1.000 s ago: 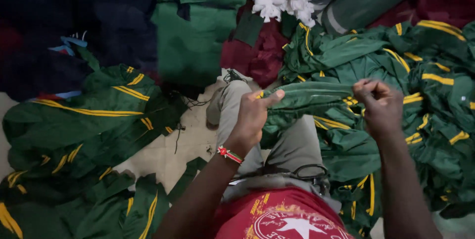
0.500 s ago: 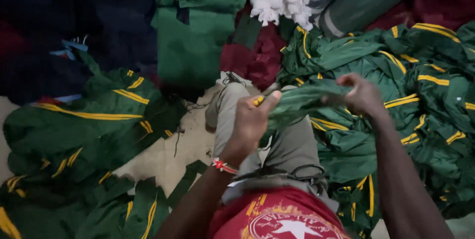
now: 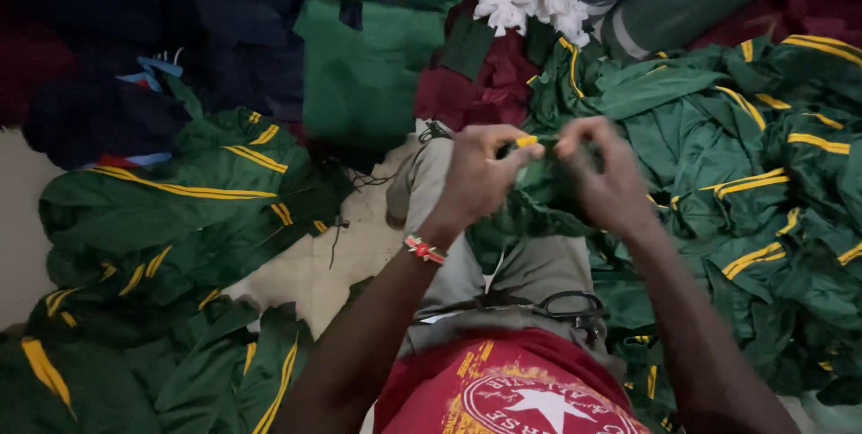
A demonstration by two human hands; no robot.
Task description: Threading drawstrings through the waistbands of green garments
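A pale floor (image 3: pixel 314 272) shows between heaps of cloth. Over the person's lap, the left hand (image 3: pixel 480 174) and right hand (image 3: pixel 606 174) both pinch a green garment (image 3: pixel 539 196), bunched and striped yellow; its direction can't be told. Black scissors (image 3: pixel 570 306) lie below it, on the lap.

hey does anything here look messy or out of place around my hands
Nothing looks damaged. Loose dark threads trail over the bare floor beside your knee, and black scissors lie in your lap. Both hands, left and right, pinch the green garment.
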